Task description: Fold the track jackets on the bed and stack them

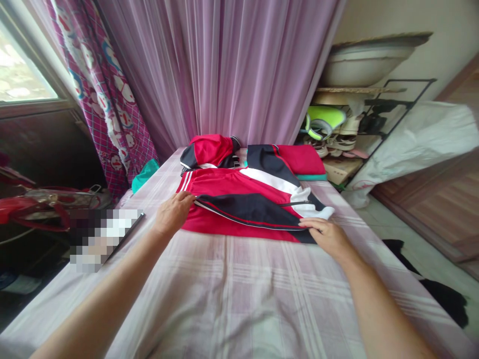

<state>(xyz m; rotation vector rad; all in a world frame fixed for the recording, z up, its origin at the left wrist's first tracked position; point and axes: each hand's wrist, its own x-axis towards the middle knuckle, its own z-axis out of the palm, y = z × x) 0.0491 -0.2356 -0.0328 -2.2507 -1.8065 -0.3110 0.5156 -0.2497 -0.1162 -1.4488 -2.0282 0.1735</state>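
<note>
A red, black and white zip jacket [220, 182] lies spread on the bed, its collar end to the right and its striped hem to the left. A dark sleeve with red and white piping [247, 207] is laid lengthwise across its front. My left hand [175, 209] pinches the sleeve's left end near the hem. At the other end, by the shoulder, my right hand [326, 235] has thumb and fingers closed on the sleeve's edge. Behind the jacket are a bunched red and black garment [211, 149] and a folded red and dark garment [303, 158].
The bed [239, 299] has a pale checked sheet. A pixelated flat device [108, 237] lies at its left edge, near a teal cloth [145, 175]. Purple curtains [239, 75] hang behind. A shoe rack [396, 107] with a basin [370, 62] stands right.
</note>
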